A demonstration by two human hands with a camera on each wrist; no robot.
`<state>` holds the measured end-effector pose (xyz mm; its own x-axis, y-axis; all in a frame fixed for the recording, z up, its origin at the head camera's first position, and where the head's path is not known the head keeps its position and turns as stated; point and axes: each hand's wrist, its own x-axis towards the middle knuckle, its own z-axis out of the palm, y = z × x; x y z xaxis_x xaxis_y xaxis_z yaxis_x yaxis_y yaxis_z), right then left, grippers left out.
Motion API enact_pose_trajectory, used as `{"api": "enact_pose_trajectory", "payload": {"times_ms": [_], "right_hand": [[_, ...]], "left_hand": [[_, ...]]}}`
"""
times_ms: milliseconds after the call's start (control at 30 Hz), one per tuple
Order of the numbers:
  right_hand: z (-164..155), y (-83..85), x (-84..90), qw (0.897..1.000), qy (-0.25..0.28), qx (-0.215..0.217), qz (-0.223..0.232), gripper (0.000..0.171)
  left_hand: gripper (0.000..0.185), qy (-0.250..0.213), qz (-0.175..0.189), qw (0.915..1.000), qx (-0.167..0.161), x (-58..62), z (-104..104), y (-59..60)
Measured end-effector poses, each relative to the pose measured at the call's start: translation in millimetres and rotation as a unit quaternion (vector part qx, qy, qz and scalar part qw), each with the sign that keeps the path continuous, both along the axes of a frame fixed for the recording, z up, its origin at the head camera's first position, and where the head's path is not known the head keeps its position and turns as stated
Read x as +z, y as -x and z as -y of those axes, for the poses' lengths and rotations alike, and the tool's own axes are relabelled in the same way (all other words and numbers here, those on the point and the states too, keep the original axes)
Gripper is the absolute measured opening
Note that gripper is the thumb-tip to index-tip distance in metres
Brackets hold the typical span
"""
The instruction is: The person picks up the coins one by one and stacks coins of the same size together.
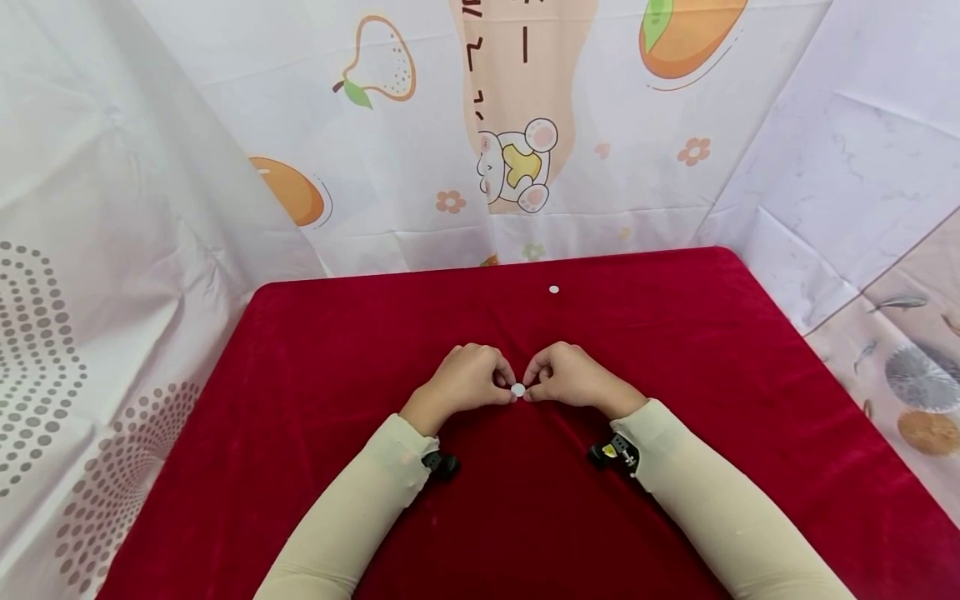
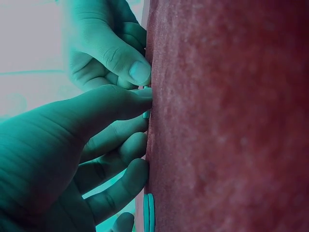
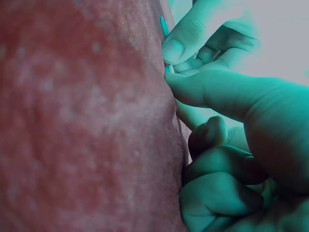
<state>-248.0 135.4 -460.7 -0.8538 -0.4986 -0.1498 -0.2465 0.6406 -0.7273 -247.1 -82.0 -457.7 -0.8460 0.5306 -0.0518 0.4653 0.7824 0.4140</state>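
Observation:
A small white disc (image 1: 518, 390) lies between the two hands over the red cloth. On its left side, my left hand (image 1: 471, 379) pinches the edge with thumb and index fingertips. My right hand (image 1: 572, 377) pinches the opposite edge the same way, its other fingers curled under. In the left wrist view, the left thumb (image 2: 120, 101) covers most of the disc, and only slivers of its rim show. A thin strip of the disc (image 3: 164, 26) shows beside the left thumb in the right wrist view.
A second white disc (image 1: 553, 289) lies toward the far edge of the table, which is covered by a red cloth (image 1: 360, 333). Printed curtains (image 1: 420, 158) hang behind and at both sides. Small black cameras (image 1: 441, 464) sit under the wrists.

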Motion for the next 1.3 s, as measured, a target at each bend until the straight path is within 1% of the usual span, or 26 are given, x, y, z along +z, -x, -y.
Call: {"api": "enact_pose_trajectory", "payload": {"times_ms": [233, 500, 767, 900, 1033, 1300], "right_hand": [[-2, 1.8, -0.7, 1.000, 0.005, 0.006, 0.000, 0.010], [-6, 2.2, 0.0, 1.000, 0.013, 0.002, 0.016, 0.011], [-12, 5.4, 2.9, 1.000, 0.013, -0.016, 0.011, 0.011], [-15, 7.5, 5.0, 1.000, 0.003, -0.029, 0.006, 0.012], [-19, 11.1, 3.5, 0.999, -0.005, -0.040, 0.004, 0.012], [-28, 15.3, 5.5, 0.999, 0.008, -0.053, 0.006, 0.014]], "left_hand": [[0.007, 0.007, -0.008, 0.9999, 0.001, 0.5, 0, -0.1], [0.007, 0.008, -0.011, 0.9999, -0.005, -0.3, -1, -0.1], [0.008, 0.003, -0.004, 1.0000, 0.000, 0.7, -1, -0.1], [0.009, 0.003, -0.004, 1.0000, 0.004, 0.9, -1, -0.5], [0.009, 0.003, -0.003, 1.0000, 0.007, 0.9, -1, -0.8], [0.009, -0.003, 0.006, 0.9999, 0.010, 0.7, -1, -1.0]]}}
